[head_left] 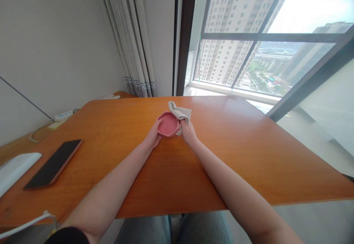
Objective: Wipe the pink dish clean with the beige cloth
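Left hand (153, 136) cups pink bowl (167, 124), right hand (187, 131) pinches cloth (180, 113); hard rubbing could slide bowl across counter (249, 155).

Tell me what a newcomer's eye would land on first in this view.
The pink bowl at the middle of the orange wooden table draws the eye first: the left hand steadies its side while the right hand presses a beige cloth against its rim. Next comes the big window behind, with tall apartment blocks. At the table's left edge lies a dark phone.
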`<state>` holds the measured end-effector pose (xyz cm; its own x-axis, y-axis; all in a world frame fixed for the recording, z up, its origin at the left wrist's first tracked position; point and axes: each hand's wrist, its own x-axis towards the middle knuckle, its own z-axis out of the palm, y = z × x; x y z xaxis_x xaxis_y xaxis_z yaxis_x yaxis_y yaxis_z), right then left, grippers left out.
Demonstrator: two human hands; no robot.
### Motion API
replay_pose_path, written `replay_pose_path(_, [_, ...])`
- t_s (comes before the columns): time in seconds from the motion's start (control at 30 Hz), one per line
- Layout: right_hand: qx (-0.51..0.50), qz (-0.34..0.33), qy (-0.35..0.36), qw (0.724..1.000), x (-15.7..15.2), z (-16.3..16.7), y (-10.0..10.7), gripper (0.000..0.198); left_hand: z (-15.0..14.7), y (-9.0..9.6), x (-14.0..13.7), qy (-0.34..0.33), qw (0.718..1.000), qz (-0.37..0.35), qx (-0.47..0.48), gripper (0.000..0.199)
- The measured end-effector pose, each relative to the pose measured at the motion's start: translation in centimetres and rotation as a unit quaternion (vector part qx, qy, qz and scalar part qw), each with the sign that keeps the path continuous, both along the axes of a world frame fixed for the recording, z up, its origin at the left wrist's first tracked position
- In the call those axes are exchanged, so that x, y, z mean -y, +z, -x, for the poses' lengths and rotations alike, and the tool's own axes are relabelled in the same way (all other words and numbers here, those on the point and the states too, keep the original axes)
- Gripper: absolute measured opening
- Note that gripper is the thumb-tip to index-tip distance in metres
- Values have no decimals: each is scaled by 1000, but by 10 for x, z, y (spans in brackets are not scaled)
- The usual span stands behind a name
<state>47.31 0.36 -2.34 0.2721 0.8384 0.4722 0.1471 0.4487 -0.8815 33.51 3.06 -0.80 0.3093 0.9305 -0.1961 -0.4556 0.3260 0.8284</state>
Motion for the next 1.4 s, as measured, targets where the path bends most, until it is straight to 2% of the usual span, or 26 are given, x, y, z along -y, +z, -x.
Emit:
replay_pose_path(0.13, [112,-26,-10,993,11,31,-6,63,-1,-2,-3,60,994,-9,86,41])
replay_pose_path(0.27, [77,-2,-66,995,15,48,-10,72,-6,-5,3,-6,995,-38,94,44])
replay_pose_path(0.37, [36,-22,-100,994,13,36,-6,64,-13,-6,11,-53,994,-52,79,45])
replay_pose_path(0.53, [-1,-41,-99,994,7,5,6,46,-12,-2,13,-92,993,-26,70,46])
replay_pose_path(0.67, [-5,-3,-37,999,2,-1,3,41,0,-4,-7,6,994,-105,-18,46])
replay_pose_path(0.77, [7,28,-5,1000,-2,4,-7,43,6,-12,-20,6,987,-145,-67,35])
replay_pose_path(0.83, [2,36,-11,999,-3,11,-14,45,4,-17,-22,44,986,-152,-59,29])
replay_pose_path(0.93, [7,26,-24,999,-2,26,-21,48,-3,-18,-14,160,978,-136,-18,27])
replay_pose_path(1.0, [7,23,-36,999,1,34,-21,50,-8,-15,-6,177,976,-128,14,30])
replay_pose_path(1.1, [-18,28,-69,997,5,33,-14,53,-12,-9,4,131,984,-117,35,38])
replay_pose_path(1.2, [-35,20,-88,995,5,16,-4,49,-11,-7,5,77,994,-74,4,41])
replay_pose_path(1.33, [9,20,-28,999,-1,-8,2,40,-7,-11,-1,15,996,-72,-50,43])
replay_pose_path(1.4, [28,25,-3,999,-4,-10,0,40,-6,-14,-4,27,994,-97,-53,41])
